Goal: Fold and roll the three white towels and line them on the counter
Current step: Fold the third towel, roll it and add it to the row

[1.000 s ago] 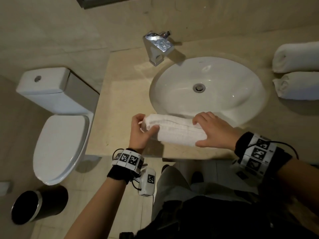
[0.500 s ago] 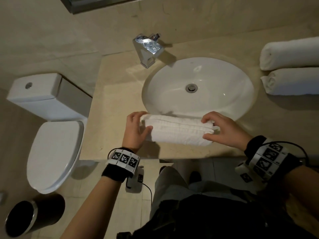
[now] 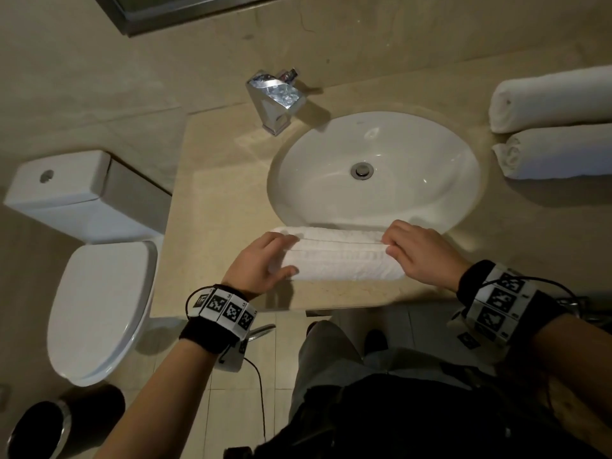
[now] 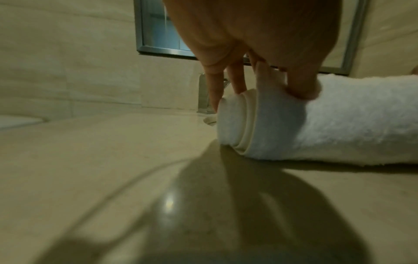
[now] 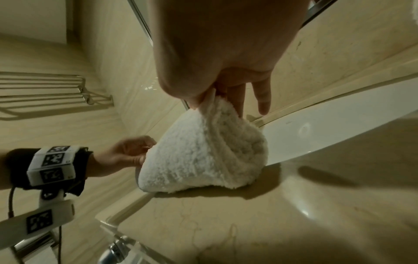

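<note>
White towel (image 3: 341,256) lay rolled tighter than before; left hand (image 3: 256,263) and right hand (image 3: 420,251) both gripped its ends.

The rolled towel (image 3: 341,256) is white with ribbed stripes, like the two white rolls (image 3: 556,127) on the beige marbled desk (image 3: 215,193). The sink (image 3: 374,167) and toilet (image 3: 99,293) are white, the faucet (image 3: 275,97) chrome, the wristbands (image 3: 218,313) black with black-and-white square markers, the bin (image 3: 49,422) black

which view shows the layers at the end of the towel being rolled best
Left wrist view: the towel end shows stacked layers clearly. Right wrist view shows the other end, bunched. Head view shows its full length, ends hidden by hands.
</note>
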Available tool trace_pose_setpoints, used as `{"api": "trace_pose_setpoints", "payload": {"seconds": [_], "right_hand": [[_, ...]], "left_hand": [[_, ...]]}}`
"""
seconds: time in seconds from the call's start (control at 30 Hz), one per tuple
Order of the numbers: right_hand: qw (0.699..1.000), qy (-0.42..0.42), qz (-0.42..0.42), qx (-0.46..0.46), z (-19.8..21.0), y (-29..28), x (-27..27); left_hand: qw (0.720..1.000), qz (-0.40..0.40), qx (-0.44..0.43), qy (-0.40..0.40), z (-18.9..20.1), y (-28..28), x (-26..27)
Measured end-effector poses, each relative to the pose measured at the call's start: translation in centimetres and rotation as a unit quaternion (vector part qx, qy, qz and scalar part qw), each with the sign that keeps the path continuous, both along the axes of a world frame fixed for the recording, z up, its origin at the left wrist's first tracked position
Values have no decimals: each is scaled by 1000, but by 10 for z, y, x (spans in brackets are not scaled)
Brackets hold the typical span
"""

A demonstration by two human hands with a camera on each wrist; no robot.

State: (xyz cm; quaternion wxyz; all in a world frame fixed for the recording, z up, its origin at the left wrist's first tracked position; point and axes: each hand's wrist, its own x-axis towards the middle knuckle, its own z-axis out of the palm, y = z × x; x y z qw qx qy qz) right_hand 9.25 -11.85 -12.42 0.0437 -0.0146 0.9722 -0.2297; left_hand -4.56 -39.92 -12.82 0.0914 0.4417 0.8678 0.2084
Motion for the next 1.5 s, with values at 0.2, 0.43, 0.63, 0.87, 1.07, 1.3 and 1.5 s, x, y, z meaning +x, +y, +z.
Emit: {"api": "trace_pose_setpoints", "payload": {"seconds": [0.2,0.43,0.63,0.87,1.07,1.3,1.5], "right_hand": [[999,-10,-42,24,1,-6,-8],[955,-173,-138,-196,-1,1,-25],[960,-236,-51,-139,4,-2,-33],[991,13,83,105,14,-16,-25],[969,92,194,123,-19,-27,6],[886,-67,-264,-375,2,9,13],[864,-156,-301,-371,2,-11,15]], "left_hand": [[981,155,69,-95,-1,10,-4],[944,201,-27,-258,13,21,-29],[925,50,-295,-233,26,47,-41],[976,-1,-185,112,23,35,-21],[984,-44,-73,154,-28,-1,17],[944,222,137,-205,-13,2,22],[835,423,173,-308,-3,4,18]]}}
